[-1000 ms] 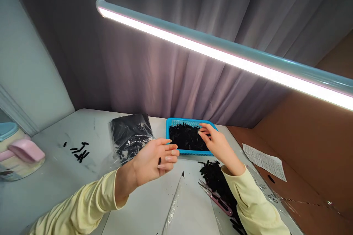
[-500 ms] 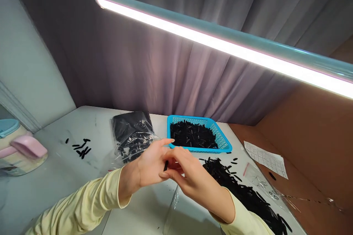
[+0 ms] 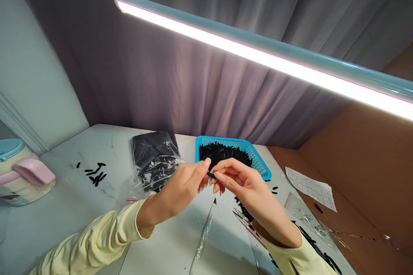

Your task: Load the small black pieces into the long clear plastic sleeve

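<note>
Work apparently midway.
Your left hand (image 3: 180,185) and right hand (image 3: 248,184) pinch one black piece (image 3: 211,175); beyond, the blue basket (image 3: 262,166) holds many.

Dressed in plain pale yellow.
The left sleeve (image 3: 97,240) is long, of soft-looking matte cloth, gathered in many loose creases along the forearm and ending in a smoother cuff (image 3: 144,222) at the wrist. The right sleeve (image 3: 285,258) matches it in colour, with a deep, shadowed fold near its wrist end. Both the left hand (image 3: 183,187) and right hand (image 3: 247,182) are bare, with slender fingers (image 3: 232,163) and smooth nails (image 3: 220,176).
</note>
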`<state>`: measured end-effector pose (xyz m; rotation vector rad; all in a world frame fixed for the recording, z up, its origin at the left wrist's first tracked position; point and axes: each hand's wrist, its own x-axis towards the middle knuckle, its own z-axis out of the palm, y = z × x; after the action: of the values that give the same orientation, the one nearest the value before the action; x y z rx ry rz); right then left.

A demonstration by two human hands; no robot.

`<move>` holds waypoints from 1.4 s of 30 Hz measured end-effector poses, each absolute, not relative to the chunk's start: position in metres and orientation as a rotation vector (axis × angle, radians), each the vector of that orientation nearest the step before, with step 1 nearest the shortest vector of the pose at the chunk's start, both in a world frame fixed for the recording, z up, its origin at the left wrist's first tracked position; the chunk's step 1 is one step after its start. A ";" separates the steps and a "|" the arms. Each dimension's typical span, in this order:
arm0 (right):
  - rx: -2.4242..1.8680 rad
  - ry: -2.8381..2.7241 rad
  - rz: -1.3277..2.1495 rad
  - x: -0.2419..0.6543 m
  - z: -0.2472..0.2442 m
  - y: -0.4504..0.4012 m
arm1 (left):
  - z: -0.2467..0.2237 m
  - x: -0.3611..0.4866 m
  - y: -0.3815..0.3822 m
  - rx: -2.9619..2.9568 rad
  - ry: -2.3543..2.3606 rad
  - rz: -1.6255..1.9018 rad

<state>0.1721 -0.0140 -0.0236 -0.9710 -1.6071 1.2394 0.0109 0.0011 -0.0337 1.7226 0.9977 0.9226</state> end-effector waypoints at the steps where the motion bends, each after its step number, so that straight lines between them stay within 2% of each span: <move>1: -0.959 -1.587 1.250 0.172 -0.024 -0.014 | -0.034 0.011 0.000 1.739 1.023 0.876; 23: -0.948 -1.520 1.526 0.167 -0.026 -0.018 | -0.031 0.007 0.001 1.811 0.982 0.791; 28: -0.907 -1.453 1.457 0.169 -0.024 -0.017 | -0.034 0.004 0.003 1.822 1.092 0.856; 33: -0.902 -1.306 1.485 0.164 -0.031 -0.016 | -0.034 0.006 -0.004 1.853 1.002 0.710; 42: -0.895 -1.277 1.325 0.161 -0.038 -0.014 | -0.023 0.008 -0.008 1.487 0.757 0.686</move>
<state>0.1608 -0.0143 -0.0381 -0.8952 -1.2767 1.3248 0.0076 -0.0077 -0.0227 1.4870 0.7566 0.6861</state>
